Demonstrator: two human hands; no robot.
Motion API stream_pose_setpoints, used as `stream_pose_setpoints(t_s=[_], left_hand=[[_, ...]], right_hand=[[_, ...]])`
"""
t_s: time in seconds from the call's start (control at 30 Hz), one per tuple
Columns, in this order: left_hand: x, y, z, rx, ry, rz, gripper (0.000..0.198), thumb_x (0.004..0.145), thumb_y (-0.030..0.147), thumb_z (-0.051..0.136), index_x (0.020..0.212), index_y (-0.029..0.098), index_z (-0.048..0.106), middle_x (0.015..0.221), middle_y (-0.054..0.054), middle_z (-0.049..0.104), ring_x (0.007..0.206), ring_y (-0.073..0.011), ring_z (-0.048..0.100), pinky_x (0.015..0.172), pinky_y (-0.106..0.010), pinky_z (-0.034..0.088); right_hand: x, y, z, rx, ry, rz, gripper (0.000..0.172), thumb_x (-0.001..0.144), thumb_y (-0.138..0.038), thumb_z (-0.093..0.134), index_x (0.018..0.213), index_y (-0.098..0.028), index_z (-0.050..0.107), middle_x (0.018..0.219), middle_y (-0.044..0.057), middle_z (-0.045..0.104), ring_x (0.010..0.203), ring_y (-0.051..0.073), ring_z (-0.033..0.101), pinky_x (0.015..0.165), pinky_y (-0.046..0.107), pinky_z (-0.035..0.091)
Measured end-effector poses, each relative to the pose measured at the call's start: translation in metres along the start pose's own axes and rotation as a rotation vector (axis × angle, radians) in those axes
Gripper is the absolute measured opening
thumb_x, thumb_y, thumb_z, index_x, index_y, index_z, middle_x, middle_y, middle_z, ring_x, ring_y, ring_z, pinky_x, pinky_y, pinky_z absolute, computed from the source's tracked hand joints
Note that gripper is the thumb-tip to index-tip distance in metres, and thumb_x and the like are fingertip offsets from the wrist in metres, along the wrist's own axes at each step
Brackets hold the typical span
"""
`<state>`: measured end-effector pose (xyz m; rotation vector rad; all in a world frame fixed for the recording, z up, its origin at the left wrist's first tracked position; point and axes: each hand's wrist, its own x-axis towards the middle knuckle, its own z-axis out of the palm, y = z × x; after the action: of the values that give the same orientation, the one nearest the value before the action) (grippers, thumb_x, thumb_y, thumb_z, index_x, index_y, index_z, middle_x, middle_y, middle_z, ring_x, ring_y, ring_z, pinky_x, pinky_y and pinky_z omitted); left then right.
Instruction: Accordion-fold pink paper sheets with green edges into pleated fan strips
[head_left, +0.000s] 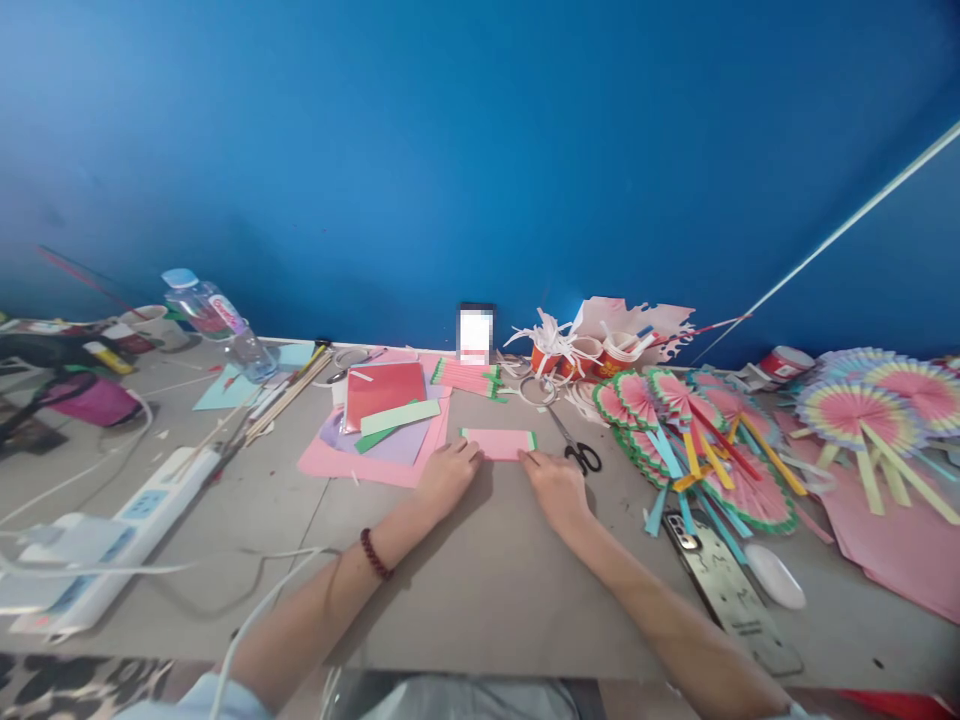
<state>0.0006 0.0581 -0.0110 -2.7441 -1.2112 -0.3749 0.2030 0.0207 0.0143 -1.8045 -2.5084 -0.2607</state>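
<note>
A small pink paper strip with green edges (498, 442) lies flat on the grey table (465, 580) in front of me. My left hand (448, 476) rests at its left end with the fingers curled onto the paper. At the strip's right end my right hand (556, 487) presses down, fingers bent on the edge. A dark bead bracelet (375, 555) circles my left wrist. Black-handled scissors (576, 445) lie just right of the strip.
A stack of pink, purple, red and green paper sheets (382, 425) lies left of the strip. Finished paper fans (697, 440) pile up at the right, beside a phone (724, 585) and a white mouse (775, 575). A power strip (120, 530), a water bottle (217, 320) and sticks (289, 392) occupy the left.
</note>
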Motion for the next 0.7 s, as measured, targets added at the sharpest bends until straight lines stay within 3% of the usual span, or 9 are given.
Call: stream_pose_setpoints(t_s=[0.17, 0.4, 0.7], left_hand=[[0.0, 0.004, -0.001, 0.045, 0.007, 0.029, 0.015, 0.087, 0.007, 0.045, 0.086, 0.014, 0.059, 0.083, -0.006, 0.055, 0.082, -0.0199, 0.052, 0.063, -0.032, 0.043], [-0.003, 0.013, -0.008, 0.074, -0.039, -0.005, 0.02, 0.084, 0.002, 0.043, 0.08, 0.015, 0.058, 0.083, -0.006, 0.055, 0.081, -0.0188, 0.052, 0.064, -0.031, 0.042], [-0.013, 0.025, 0.002, 0.096, -0.042, -0.078, 0.028, 0.082, -0.001, 0.039, 0.09, 0.014, 0.06, 0.101, -0.01, 0.055, 0.089, -0.0211, 0.052, 0.067, -0.034, 0.046]], right_hand=[[-0.002, -0.003, -0.001, -0.011, 0.014, -0.027, 0.029, 0.083, -0.005, 0.047, 0.105, -0.013, 0.063, 0.092, 0.01, 0.067, 0.082, 0.021, 0.062, 0.067, 0.029, 0.043], [-0.004, -0.008, 0.006, -0.055, 0.02, -0.05, 0.035, 0.08, -0.002, 0.045, 0.108, -0.012, 0.062, 0.095, 0.012, 0.066, 0.087, 0.023, 0.061, 0.071, 0.033, 0.047], [-0.013, -0.012, 0.019, -0.081, 0.045, -0.047, 0.047, 0.074, 0.003, 0.043, 0.117, -0.011, 0.058, 0.117, 0.017, 0.061, 0.105, 0.024, 0.059, 0.078, 0.032, 0.051]])
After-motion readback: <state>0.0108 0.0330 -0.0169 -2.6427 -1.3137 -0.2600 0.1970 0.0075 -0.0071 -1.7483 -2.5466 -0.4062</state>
